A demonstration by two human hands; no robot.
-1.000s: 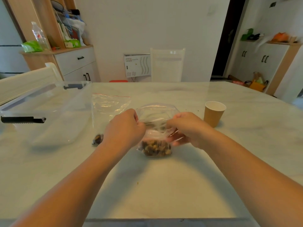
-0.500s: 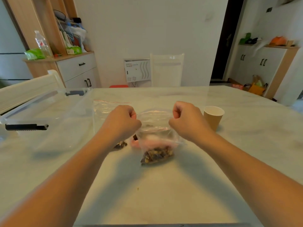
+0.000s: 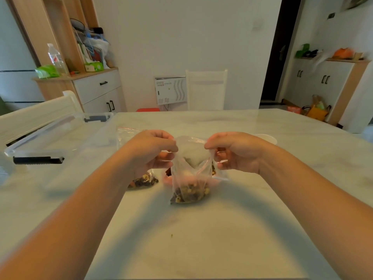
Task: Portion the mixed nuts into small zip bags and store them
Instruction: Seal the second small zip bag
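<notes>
Both hands up over the table (image 3: 201, 239), each pinching a top corner of a small zip bag (image 3: 190, 176): left hand (image 3: 150, 152) on its left corner, right hand (image 3: 234, 152) on its right, fingers curled tight on the plastic. The bag hangs between them, nuts (image 3: 190, 194) settled in its bottom, which touches or nearly touches the tabletop; cannot tell which. Below and just left of the left hand lies a second bag (image 3: 143, 181) of nuts, partly behind the wrist. Further left, well clear, a clear bin (image 3: 60, 136) with a black latch, likely the storage. Risks: the mouth looks slack and unsealed, so a tilt or uneven pull could spill nuts; a slipped corner would drop the bag; pressing the zip with a nut or fold caught in the track would leave it half shut. Hard to read: whether the zip is closed anywhere, since the plastic is clear and blurred. A pink shape behind the bag is unidentifiable. A cup (image 3: 266, 138) is mostly hidden behind the right hand. Another flat bag (image 3: 127, 134) lies beyond the left hand.
</notes>
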